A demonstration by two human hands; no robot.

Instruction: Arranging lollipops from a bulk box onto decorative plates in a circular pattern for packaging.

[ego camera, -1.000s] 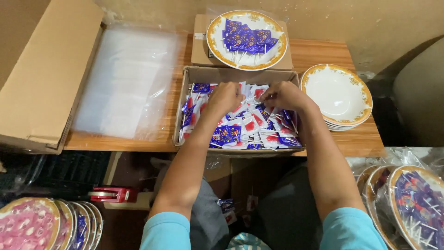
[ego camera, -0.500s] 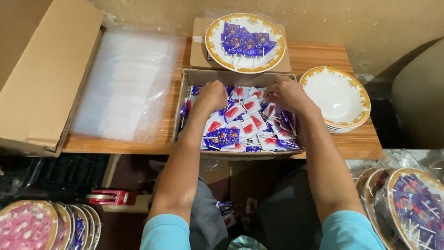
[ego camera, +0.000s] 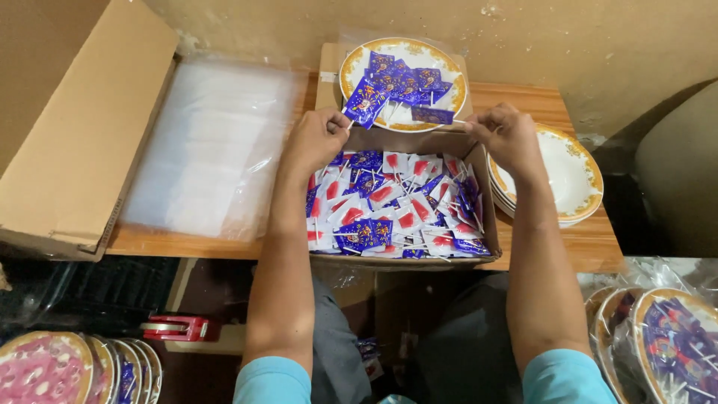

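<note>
Head camera, looking down: the left hand [ego camera: 318, 138] has its fingers pinched shut on the white stick of a blue-wrapped lollipop [ego camera: 365, 101], lifted at the near rim of the gold-edged plate [ego camera: 351, 63]. The right hand [ego camera: 508, 135] is curled closed too, its fingertips at a thin white stick near the plate's right edge, though I cannot tell exactly what it grips. That plate already carries a heap of blue lollipops [ego camera: 407, 82]. Just below both hands sits an open cardboard box [ego camera: 486, 254] full of red-and-white and blue wrapped lollipops. A stack of empty plates [ego camera: 572, 176] stands to the right. Clear plastic bags [ego camera: 213, 146] lie left on the wooden table [ego camera: 583, 247].
</note>
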